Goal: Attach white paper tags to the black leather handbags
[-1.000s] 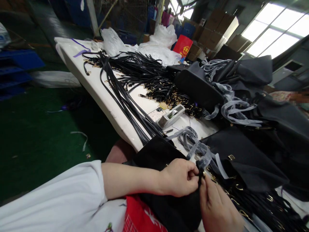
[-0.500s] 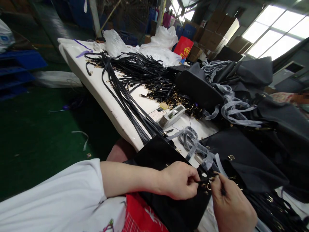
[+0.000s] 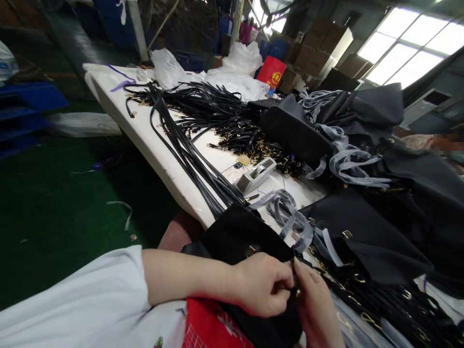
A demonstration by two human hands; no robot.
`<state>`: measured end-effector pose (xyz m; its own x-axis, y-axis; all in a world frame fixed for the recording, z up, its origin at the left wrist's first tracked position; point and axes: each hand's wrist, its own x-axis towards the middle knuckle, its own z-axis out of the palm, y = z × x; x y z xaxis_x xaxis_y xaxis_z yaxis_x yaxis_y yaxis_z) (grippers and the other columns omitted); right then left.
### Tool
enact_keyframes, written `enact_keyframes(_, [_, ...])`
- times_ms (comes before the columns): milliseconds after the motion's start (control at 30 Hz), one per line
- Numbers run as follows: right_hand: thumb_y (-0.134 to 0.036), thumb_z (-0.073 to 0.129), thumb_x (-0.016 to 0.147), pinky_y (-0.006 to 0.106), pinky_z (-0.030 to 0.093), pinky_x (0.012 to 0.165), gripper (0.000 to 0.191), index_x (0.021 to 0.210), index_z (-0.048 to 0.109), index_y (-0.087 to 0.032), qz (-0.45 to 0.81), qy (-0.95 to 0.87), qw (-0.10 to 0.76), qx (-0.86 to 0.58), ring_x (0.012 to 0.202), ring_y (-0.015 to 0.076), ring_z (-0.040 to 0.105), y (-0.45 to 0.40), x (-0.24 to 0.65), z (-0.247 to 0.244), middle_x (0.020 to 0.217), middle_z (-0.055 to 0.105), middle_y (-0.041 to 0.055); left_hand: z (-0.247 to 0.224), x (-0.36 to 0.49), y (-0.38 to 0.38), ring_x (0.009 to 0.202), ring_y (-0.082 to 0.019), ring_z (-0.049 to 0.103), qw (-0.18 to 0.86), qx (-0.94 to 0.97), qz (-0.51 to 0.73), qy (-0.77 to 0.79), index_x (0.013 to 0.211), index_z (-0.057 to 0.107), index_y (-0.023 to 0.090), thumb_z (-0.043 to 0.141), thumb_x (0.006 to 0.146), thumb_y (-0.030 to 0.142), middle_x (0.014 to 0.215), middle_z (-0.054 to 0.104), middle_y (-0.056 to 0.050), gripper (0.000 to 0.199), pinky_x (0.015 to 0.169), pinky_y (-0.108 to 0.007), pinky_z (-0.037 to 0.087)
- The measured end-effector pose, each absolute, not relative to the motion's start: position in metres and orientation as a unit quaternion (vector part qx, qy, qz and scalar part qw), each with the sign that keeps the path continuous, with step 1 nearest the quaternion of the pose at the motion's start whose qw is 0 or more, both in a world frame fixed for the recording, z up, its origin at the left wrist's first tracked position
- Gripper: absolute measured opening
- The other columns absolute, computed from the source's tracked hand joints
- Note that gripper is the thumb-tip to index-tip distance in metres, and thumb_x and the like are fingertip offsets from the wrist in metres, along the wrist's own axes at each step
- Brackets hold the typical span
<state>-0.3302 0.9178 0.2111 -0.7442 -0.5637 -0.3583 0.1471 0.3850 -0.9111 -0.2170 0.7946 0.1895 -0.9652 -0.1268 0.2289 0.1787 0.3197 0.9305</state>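
A black bag lies over my lap at the table's near edge. My left hand is closed at the bag's right side, its fingers curled and pinching a small dark part there. My right hand meets it from the right, thumb and fingertips pressed together on the same spot. What exactly the fingertips hold is hidden between the two hands. Clear-wrapped handles lie just beyond the hands. Another black bag with a gold buckle lies to the right.
Long black straps with gold clasps spread over the white table. A tape dispenser stands mid-table. More black bags are piled at the right, with white plastic and a red packet behind.
My right hand has moved left and closer to my left hand. My left hand has shifted slightly left and down. Gold rings seen earlier between the hands are now mostly covered.
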Motion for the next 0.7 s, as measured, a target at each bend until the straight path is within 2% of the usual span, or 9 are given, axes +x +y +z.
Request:
enact_keyframes(67, [-0.059,0.078,0.066,0.02,0.028,0.039,0.045,0.063,0.066,-0.015,-0.6,0.727,0.332,-0.041,0.04,0.0053,0.031,0.908,-0.329,0.204,0.043,0.039,-0.0068,0.186,-0.21,0.8,0.052,-0.009,0.049,0.143,-0.062,-0.544,-0.824,0.073,0.059,0.018,0.062,0.068,0.015,0.059,0.056,0.004,0.006,0.05,-0.018,0.037])
enact_keyframes(133, [-0.06,0.079,0.064,0.018,0.023,0.039,0.049,0.058,0.062,-0.015,-0.625,0.706,0.332,-0.012,0.039,0.0031,0.026,0.9,-0.331,0.199,0.042,0.03,-0.0092,0.183,-0.205,0.802,0.053,-0.01,0.048,0.146,-0.091,-0.533,-0.829,0.07,0.058,0.018,0.062,0.068,0.016,0.059,0.056,0.003,0.005,0.051,-0.018,0.038])
enact_keyframes(233, [-0.061,0.078,0.065,0.018,0.022,0.04,0.05,0.061,0.065,-0.013,-0.62,0.707,0.338,-0.028,0.04,0.0031,0.027,0.895,-0.336,0.195,0.044,0.032,-0.0082,0.179,-0.201,0.801,0.051,-0.008,0.048,0.136,-0.074,-0.546,-0.824,0.072,0.058,0.018,0.06,0.07,0.015,0.058,0.055,0.004,0.005,0.05,-0.018,0.038])
enact_keyframes(367, [-0.064,0.074,0.068,0.019,0.021,0.041,0.052,0.075,0.071,-0.012,-0.588,0.729,0.342,-0.078,0.042,0.0038,0.028,0.898,-0.339,0.196,0.046,0.035,-0.0076,0.175,-0.2,0.795,0.049,-0.009,0.049,0.088,-0.042,-0.515,-0.852,0.073,0.059,0.019,0.059,0.073,0.017,0.058,0.057,0.004,0.002,0.048,-0.019,0.036])
enact_keyframes(500, [-0.064,0.072,0.069,0.021,0.026,0.045,0.053,0.088,0.074,-0.015,-0.544,0.761,0.316,-0.156,0.046,0.0065,0.035,0.907,-0.337,0.199,0.051,0.043,-0.0058,0.175,-0.203,0.784,0.053,-0.013,0.053,0.055,-0.041,-0.456,-0.887,0.071,0.06,0.02,0.061,0.079,0.026,0.061,0.061,0.002,0.011,0.05,-0.023,0.039])
enact_keyframes(533, [-0.062,0.072,0.069,0.021,0.027,0.045,0.052,0.091,0.074,-0.015,-0.539,0.767,0.31,-0.16,0.047,0.0074,0.037,0.909,-0.336,0.199,0.052,0.046,-0.0049,0.175,-0.205,0.779,0.059,-0.015,0.057,0.073,-0.032,-0.447,-0.891,0.076,0.062,0.02,0.06,0.082,0.03,0.066,0.064,0.001,0.012,0.055,-0.024,0.043])
enact_keyframes(600, [-0.06,0.07,0.073,0.022,0.032,0.047,0.049,0.096,0.074,-0.016,-0.514,0.789,0.283,-0.181,0.05,0.01,0.043,0.916,-0.335,0.198,0.057,0.053,-0.0024,0.174,-0.211,0.768,0.083,-0.019,0.064,0.144,0.003,-0.419,-0.897,0.098,0.065,0.019,0.057,0.087,0.036,0.09,0.07,-0.004,0.021,0.075,-0.03,0.051])
enact_keyframes(633, [-0.059,0.066,0.077,0.023,0.036,0.05,0.046,0.097,0.073,-0.017,-0.488,0.809,0.257,-0.206,0.054,0.0118,0.048,0.92,-0.335,0.196,0.061,0.058,-0.0006,0.171,-0.216,0.762,0.1,-0.022,0.063,0.183,0.023,-0.394,-0.9,0.112,0.062,0.018,0.055,0.089,0.036,0.108,0.068,-0.008,0.03,0.089,-0.034,0.05])
enact_keyframes(700, [-0.054,0.057,0.085,0.026,0.043,0.059,0.041,0.099,0.072,-0.019,-0.422,0.847,0.194,-0.257,0.064,0.0154,0.056,0.926,-0.334,0.188,0.073,0.065,0.0028,0.159,-0.228,0.75,0.13,-0.027,0.046,0.233,0.05,-0.325,-0.915,0.134,0.049,0.016,0.052,0.092,0.036,0.14,0.051,-0.014,0.047,0.11,-0.044,0.037])
